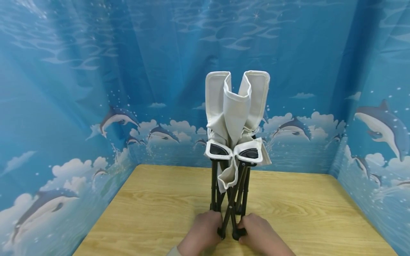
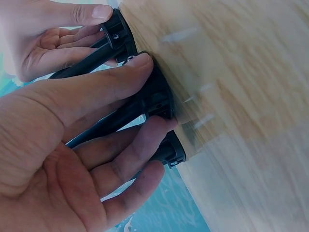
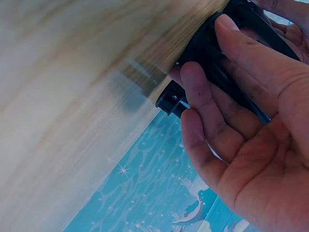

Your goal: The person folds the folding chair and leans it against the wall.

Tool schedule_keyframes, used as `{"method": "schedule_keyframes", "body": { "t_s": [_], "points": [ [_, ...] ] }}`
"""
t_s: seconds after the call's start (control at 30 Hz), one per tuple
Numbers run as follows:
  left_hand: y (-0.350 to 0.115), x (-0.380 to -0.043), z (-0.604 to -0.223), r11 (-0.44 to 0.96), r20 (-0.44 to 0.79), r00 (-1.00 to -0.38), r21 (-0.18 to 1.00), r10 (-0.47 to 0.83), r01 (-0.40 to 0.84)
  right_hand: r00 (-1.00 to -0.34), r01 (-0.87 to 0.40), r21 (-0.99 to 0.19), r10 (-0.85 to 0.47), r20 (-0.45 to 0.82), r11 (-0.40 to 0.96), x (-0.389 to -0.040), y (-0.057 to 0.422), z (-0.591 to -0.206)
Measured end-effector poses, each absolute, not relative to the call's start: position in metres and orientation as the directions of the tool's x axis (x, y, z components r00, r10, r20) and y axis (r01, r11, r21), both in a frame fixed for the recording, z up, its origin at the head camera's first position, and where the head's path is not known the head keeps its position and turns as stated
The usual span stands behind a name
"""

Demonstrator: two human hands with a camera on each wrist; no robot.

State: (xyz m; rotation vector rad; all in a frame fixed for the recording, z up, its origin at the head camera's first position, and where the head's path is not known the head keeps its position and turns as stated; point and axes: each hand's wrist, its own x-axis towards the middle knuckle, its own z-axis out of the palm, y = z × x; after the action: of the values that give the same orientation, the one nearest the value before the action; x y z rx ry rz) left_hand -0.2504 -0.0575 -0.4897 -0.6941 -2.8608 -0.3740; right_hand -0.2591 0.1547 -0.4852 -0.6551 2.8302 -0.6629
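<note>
A small folding chair (image 1: 237,113) with white fabric and crossed black legs stands upright, mostly folded, its seat cloth creased in the middle. My left hand (image 1: 206,227) grips a black foot (image 2: 157,94) at the near left, thumb on one side and curled fingers on the other. At the near right my right hand (image 1: 257,231) holds another black foot (image 3: 200,43) between thumb and fingers. The two gripped feet stand close together on the table. Rear feet show behind, partly hidden by the front legs and hands.
The chair stands on a wood-grain table (image 1: 153,206). Blue curtains (image 1: 166,71) printed with dolphins and clouds enclose the back and both sides. The table's back edge meets the curtain behind the chair.
</note>
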Motion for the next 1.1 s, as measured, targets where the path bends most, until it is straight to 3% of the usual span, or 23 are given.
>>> {"method": "schedule_keyframes", "body": {
  "t_s": [0.37,1.1],
  "points": [
    [-0.0586,-0.2508,-0.4874,0.854,0.257,-0.864,0.193,0.432,0.484,-0.887,-0.389,-0.461,-0.459,-0.047,0.798,-0.2618,0.1547,-0.4836],
    [-0.0561,-0.2538,-0.4826,0.87,0.181,-0.896,0.225,0.405,0.439,-0.875,-0.462,-0.387,-0.482,0.05,0.798,-0.2661,0.1567,-0.4906]
  ]
}}
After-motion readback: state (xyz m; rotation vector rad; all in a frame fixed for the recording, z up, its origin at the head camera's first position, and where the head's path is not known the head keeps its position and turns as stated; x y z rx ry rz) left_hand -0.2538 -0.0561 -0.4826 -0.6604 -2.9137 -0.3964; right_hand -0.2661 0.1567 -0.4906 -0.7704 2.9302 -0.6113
